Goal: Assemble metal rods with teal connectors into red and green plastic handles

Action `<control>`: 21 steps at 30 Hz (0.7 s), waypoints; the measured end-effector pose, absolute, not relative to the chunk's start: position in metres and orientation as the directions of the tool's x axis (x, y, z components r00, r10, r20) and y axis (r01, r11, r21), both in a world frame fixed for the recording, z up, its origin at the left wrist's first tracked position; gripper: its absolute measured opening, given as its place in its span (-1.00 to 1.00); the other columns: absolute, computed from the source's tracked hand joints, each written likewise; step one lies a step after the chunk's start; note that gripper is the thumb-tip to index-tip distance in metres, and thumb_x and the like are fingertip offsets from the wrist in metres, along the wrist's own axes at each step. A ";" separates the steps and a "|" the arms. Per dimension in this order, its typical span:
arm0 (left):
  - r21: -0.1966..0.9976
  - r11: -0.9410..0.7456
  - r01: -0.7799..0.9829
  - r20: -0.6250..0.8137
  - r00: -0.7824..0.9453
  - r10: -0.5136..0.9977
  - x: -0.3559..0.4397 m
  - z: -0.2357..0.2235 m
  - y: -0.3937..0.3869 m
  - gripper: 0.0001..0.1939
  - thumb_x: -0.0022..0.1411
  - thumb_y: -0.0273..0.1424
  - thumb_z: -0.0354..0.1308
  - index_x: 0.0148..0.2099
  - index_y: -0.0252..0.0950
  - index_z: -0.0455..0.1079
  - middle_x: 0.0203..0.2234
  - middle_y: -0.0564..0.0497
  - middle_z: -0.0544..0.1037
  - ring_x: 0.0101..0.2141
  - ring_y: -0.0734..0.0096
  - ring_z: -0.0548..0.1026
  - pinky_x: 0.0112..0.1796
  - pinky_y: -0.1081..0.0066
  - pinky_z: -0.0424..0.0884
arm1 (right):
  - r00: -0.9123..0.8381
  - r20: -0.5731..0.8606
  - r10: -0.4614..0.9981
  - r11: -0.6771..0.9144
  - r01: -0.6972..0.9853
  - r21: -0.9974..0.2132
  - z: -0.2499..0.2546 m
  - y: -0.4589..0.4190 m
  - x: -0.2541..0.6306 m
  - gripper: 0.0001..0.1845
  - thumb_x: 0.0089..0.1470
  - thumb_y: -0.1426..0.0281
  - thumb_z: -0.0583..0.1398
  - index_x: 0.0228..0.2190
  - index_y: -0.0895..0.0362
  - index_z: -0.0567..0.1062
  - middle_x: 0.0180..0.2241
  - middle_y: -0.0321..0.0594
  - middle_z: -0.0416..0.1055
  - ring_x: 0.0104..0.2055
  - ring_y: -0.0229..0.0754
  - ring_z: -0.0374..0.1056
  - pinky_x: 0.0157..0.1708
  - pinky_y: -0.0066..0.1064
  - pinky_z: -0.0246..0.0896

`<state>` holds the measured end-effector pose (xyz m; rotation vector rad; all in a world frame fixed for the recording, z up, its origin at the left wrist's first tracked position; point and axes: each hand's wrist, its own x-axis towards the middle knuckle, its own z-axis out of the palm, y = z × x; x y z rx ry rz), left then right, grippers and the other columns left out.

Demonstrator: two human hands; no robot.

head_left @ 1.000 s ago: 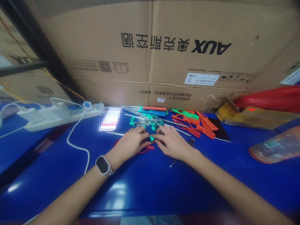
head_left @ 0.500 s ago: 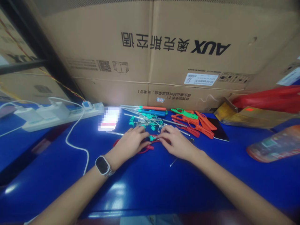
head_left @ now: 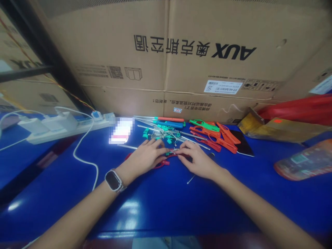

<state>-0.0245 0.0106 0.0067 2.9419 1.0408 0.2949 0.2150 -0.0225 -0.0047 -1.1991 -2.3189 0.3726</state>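
Evidently the left hand (head_left: 150, 155) is pinching a small green plastic piece (head_left: 167, 153) between thumb and forefinger. The right hand (head_left: 198, 160) is touching the fine wires (head_left: 174, 151) beside it with its fingertips; whether that grip is clamped or merely resting, I cannot tell. The wired piece is lying between the hands, closer to the far edge of the surface (head_left: 155, 207) than the near one, and a red plastic part (head_left: 165, 163) is showing just nearward, partly hidden by the left fingers.

Judging by its look, the piece is probably weighing very little: the green body seems stiff and smooth, perhaps slippery, while the wires seem soft and fragile, so the body is offering the safer hold.

Just beyond, metal rods with green fittings (head_left: 169, 141) are lying heaped, and a red-handled screwdriver (head_left: 171, 119) is resting along the far edge. Rightward, orange plastic casings (head_left: 220, 142) are lying beside a dark phone (head_left: 245, 148), and a clear bottle (head_left: 303, 160) is lying on its side toward the right edge. Toward the far left corner, a white power strip (head_left: 52, 135) is carrying several plugs.
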 end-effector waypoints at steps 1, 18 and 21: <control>0.071 -0.782 0.619 0.168 0.766 0.621 -0.024 0.008 0.010 -0.71 0.41 -0.30 0.05 0.10 -0.14 0.45 -0.08 -0.07 0.45 -0.08 0.20 0.43 -0.11 0.25 0.30 | -0.488 0.303 0.819 0.574 0.695 -0.433 -0.003 -0.023 0.214 -0.78 0.25 0.41 0.13 -0.13 0.07 0.56 -0.17 -0.15 0.36 -0.08 -0.12 0.29 0.00 -0.16 0.20; -0.077 -0.768 0.635 0.132 0.770 0.624 -0.014 0.008 0.003 -0.67 0.45 -0.28 -0.04 0.13 -0.18 0.42 -0.09 -0.12 0.46 -0.11 0.20 0.45 -0.15 0.27 0.32 | -0.498 0.308 0.811 0.564 0.805 -0.184 -0.001 -0.030 0.219 -0.76 0.31 0.39 0.08 -0.21 0.13 0.56 -0.26 -0.14 0.47 -0.17 -0.11 0.32 -0.13 -0.24 0.05; -0.068 -0.769 0.636 0.138 0.769 0.624 -0.014 0.008 0.004 -0.67 0.45 -0.29 -0.05 0.13 -0.17 0.42 -0.09 -0.12 0.46 -0.13 0.21 0.45 -0.16 0.26 0.32 | -0.425 0.353 0.834 0.518 0.824 -0.231 0.000 -0.027 0.213 -0.84 0.27 0.41 0.12 -0.28 0.16 0.52 -0.29 -0.18 0.49 -0.23 -0.14 0.34 -0.16 -0.27 0.05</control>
